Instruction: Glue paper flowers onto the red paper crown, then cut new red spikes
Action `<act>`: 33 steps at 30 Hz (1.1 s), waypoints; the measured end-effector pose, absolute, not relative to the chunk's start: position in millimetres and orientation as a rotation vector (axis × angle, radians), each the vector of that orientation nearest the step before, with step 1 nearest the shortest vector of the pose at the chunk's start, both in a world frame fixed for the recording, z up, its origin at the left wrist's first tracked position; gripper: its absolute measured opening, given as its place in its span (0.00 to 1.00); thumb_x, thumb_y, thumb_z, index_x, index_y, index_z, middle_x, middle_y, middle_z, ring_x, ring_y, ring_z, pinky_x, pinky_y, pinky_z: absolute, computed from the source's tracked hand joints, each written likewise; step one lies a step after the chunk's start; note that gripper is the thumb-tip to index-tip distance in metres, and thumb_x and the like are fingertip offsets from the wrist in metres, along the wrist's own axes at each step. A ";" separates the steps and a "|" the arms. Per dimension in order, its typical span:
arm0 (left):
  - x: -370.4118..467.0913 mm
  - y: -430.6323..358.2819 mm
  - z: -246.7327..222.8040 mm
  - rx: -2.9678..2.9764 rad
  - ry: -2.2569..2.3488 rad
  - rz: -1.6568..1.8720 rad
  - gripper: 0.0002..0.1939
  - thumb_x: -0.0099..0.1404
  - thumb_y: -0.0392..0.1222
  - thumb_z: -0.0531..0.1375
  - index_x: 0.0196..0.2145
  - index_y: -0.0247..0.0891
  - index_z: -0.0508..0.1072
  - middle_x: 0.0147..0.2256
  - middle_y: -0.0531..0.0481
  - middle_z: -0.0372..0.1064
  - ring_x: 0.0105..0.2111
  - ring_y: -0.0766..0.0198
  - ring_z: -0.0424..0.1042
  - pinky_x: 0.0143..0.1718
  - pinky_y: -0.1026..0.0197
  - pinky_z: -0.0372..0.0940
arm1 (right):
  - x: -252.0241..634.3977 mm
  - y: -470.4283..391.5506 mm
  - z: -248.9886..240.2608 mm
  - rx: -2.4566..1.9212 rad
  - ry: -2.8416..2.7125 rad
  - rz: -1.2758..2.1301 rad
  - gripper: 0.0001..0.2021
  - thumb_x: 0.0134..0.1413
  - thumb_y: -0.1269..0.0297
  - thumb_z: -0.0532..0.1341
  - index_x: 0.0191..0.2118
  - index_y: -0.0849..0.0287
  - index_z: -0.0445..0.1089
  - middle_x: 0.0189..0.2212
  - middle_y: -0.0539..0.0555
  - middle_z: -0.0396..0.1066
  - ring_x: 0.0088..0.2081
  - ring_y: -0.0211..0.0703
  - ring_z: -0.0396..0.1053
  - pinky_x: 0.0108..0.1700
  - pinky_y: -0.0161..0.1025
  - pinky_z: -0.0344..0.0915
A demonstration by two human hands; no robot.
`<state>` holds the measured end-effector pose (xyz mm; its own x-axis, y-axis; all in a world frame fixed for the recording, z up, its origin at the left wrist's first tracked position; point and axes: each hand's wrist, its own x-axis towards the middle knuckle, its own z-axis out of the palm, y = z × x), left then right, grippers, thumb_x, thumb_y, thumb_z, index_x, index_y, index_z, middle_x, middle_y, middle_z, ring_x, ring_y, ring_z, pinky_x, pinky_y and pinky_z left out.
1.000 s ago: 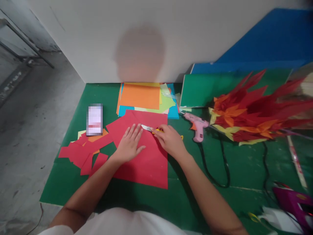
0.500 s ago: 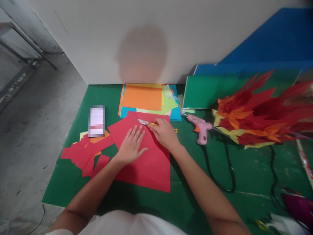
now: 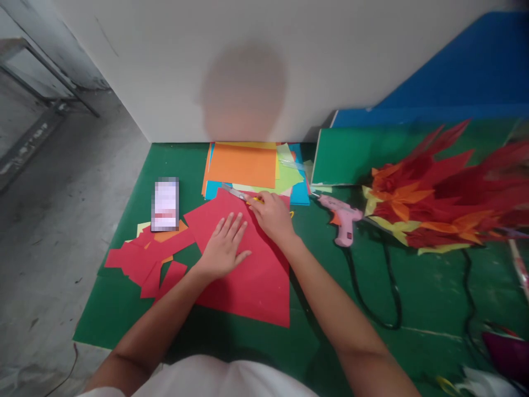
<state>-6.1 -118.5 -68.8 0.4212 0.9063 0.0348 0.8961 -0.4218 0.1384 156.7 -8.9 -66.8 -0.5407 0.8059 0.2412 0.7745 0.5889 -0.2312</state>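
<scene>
A large sheet of red paper [image 3: 248, 281] lies on the green table. My left hand [image 3: 224, 246] rests flat on it, fingers spread, holding nothing. My right hand [image 3: 270, 218] is closed around a yellow-handled cutter [image 3: 235, 192], whose blade points up and left over the sheet's top edge. Red paper scraps [image 3: 140, 259] are heaped left of the sheet. Behind it lies a stack of coloured sheets with an orange one [image 3: 246, 165] on top.
A phone [image 3: 165, 205] lies at the left by the scraps. To the right are a pink glue gun [image 3: 343, 219] with a black cord and a bundle of red and orange paper leaves [image 3: 438, 193]. A white wall [image 3: 173, 66] rises behind the table [image 3: 128, 320].
My right hand has moved slightly up and left with the cutter, and the blade has shifted from over the red sheet to its upper edge. My left hand stays flat.
</scene>
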 end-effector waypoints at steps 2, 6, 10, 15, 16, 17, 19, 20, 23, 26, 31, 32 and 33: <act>-6.7 -118.4 -67.9 2.580 1.602 0.167 0.32 0.70 0.55 0.45 0.66 0.37 0.52 0.68 0.43 0.44 0.68 0.43 0.37 0.65 0.40 0.44 | 161.3 -8.1 -65.7 -1.329 -2.457 0.113 0.19 0.65 0.64 0.47 0.55 0.57 0.69 0.40 0.61 0.68 0.39 0.48 0.61 0.40 0.42 0.57; -7.4 -117.6 -65.8 2.621 1.525 0.180 0.26 0.71 0.49 0.45 0.66 0.49 0.52 0.68 0.56 0.46 0.68 0.43 0.35 0.65 0.38 0.44 | 183.1 -10.4 -61.2 -1.465 -2.308 0.025 0.20 0.65 0.63 0.47 0.55 0.60 0.68 0.40 0.62 0.67 0.38 0.50 0.61 0.38 0.44 0.57; -6.5 -116.7 -61.6 2.664 1.354 0.127 0.26 0.72 0.41 0.42 0.66 0.48 0.49 0.67 0.59 0.47 0.69 0.50 0.38 0.66 0.39 0.41 | 206.8 -17.3 -59.9 -1.625 -2.161 -0.073 0.21 0.64 0.62 0.46 0.55 0.58 0.69 0.41 0.63 0.67 0.37 0.52 0.61 0.37 0.46 0.58; -5.8 -116.4 -56.7 2.695 1.156 0.085 0.30 0.69 0.34 0.44 0.67 0.45 0.46 0.67 0.56 0.48 0.69 0.57 0.39 0.67 0.45 0.39 | 220.9 -30.7 -59.2 -1.697 -2.116 -0.111 0.21 0.61 0.65 0.48 0.55 0.60 0.68 0.46 0.67 0.66 0.44 0.58 0.61 0.42 0.53 0.60; -5.8 -116.3 -56.6 2.693 1.152 0.087 0.30 0.69 0.34 0.43 0.67 0.45 0.46 0.67 0.55 0.48 0.69 0.58 0.41 0.67 0.46 0.39 | 221.6 -34.9 -58.3 -1.695 -2.124 -0.120 0.21 0.61 0.66 0.49 0.55 0.60 0.68 0.48 0.67 0.66 0.46 0.60 0.61 0.44 0.55 0.60; -5.7 -116.3 -56.7 2.688 1.152 0.089 0.30 0.69 0.34 0.43 0.67 0.44 0.46 0.67 0.54 0.49 0.68 0.58 0.42 0.67 0.46 0.39 | 221.7 -39.8 -57.2 -1.685 -2.144 -0.116 0.21 0.61 0.67 0.49 0.56 0.60 0.67 0.50 0.68 0.65 0.48 0.61 0.61 0.45 0.57 0.60; -5.2 -116.0 -57.3 2.678 1.152 0.093 0.28 0.70 0.35 0.42 0.67 0.43 0.48 0.66 0.53 0.50 0.68 0.58 0.45 0.67 0.46 0.40 | 220.0 -51.5 -55.1 -1.645 -2.202 -0.064 0.21 0.61 0.67 0.48 0.56 0.63 0.67 0.51 0.68 0.66 0.48 0.59 0.62 0.48 0.56 0.61; -4.7 -115.9 -57.6 2.673 1.155 0.094 0.27 0.71 0.36 0.42 0.66 0.43 0.50 0.66 0.52 0.51 0.68 0.58 0.45 0.67 0.46 0.40 | 218.5 -57.8 -54.5 -1.624 -2.236 -0.022 0.21 0.62 0.67 0.48 0.56 0.64 0.66 0.50 0.67 0.68 0.48 0.57 0.63 0.49 0.54 0.61; -2.7 -115.8 -58.1 2.662 1.172 0.105 0.25 0.73 0.42 0.41 0.65 0.42 0.53 0.65 0.51 0.53 0.67 0.57 0.48 0.67 0.46 0.41 | 212.3 -74.6 -55.1 -1.604 -2.273 0.088 0.21 0.63 0.66 0.48 0.57 0.67 0.64 0.52 0.68 0.68 0.51 0.56 0.64 0.53 0.53 0.61; -1.3 -116.9 -57.7 2.662 1.167 0.149 0.25 0.72 0.49 0.43 0.64 0.42 0.56 0.64 0.48 0.56 0.67 0.56 0.49 0.67 0.45 0.43 | 207.4 -82.0 -58.8 -1.563 -2.208 0.238 0.21 0.62 0.65 0.49 0.59 0.64 0.62 0.54 0.68 0.67 0.54 0.56 0.63 0.55 0.56 0.61; -0.8 -119.7 -54.8 2.661 1.154 0.210 0.25 0.71 0.51 0.47 0.64 0.46 0.57 0.66 0.47 0.52 0.67 0.52 0.46 0.66 0.43 0.46 | 205.3 -78.8 -75.0 -1.358 -1.713 0.728 0.31 0.56 0.60 0.58 0.64 0.54 0.50 0.55 0.64 0.65 0.49 0.49 0.69 0.49 0.50 0.69; -0.4 -120.2 -54.0 2.660 1.155 0.212 0.26 0.71 0.51 0.47 0.64 0.47 0.57 0.66 0.48 0.50 0.68 0.52 0.45 0.65 0.43 0.46 | 205.2 -78.2 -79.1 -1.340 -1.582 0.831 0.37 0.54 0.59 0.60 0.66 0.52 0.44 0.57 0.64 0.62 0.46 0.46 0.71 0.46 0.47 0.71; 0.1 -120.7 -53.1 2.657 1.154 0.213 0.26 0.71 0.51 0.47 0.64 0.47 0.56 0.67 0.49 0.49 0.68 0.52 0.44 0.65 0.43 0.46 | 205.0 -78.0 -82.7 -1.332 -1.469 0.921 0.42 0.52 0.58 0.62 0.67 0.49 0.38 0.58 0.64 0.60 0.42 0.43 0.72 0.42 0.45 0.73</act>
